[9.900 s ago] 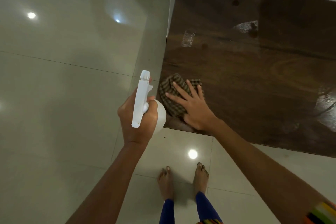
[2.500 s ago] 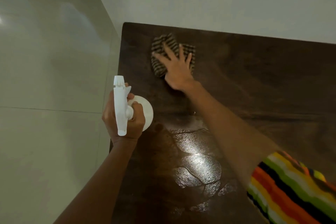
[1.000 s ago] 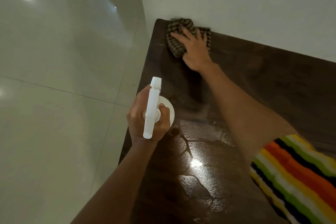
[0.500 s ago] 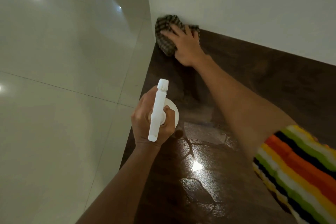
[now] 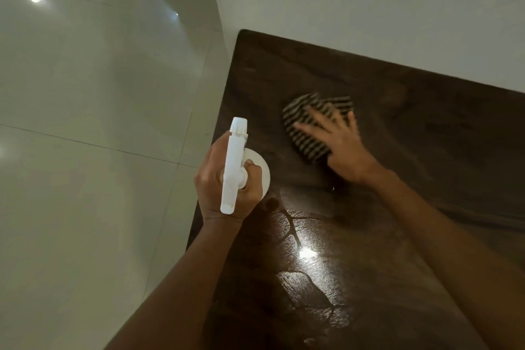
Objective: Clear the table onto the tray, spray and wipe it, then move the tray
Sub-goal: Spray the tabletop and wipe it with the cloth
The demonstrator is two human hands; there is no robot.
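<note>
A dark wooden table (image 5: 426, 150) fills the right side, its far edge against a white wall. My right hand (image 5: 341, 148) lies flat with spread fingers on a checked cloth (image 5: 308, 133), pressing it onto the tabletop some way in from the far left corner. My left hand (image 5: 227, 179) grips a white spray bottle (image 5: 235, 167) by its neck, held above the table's left edge with the nozzle pointing away from me. No tray is in view.
Wet, shiny streaks (image 5: 306, 253) cover the near part of the tabletop. Pale glossy floor tiles (image 5: 85, 122) stretch out to the left of the table. The white wall (image 5: 369, 3) runs along the table's far side.
My right hand has dragged the cloth from the far left corner by the wall back toward me and to the right. The spray bottle stays held in about the same place.
</note>
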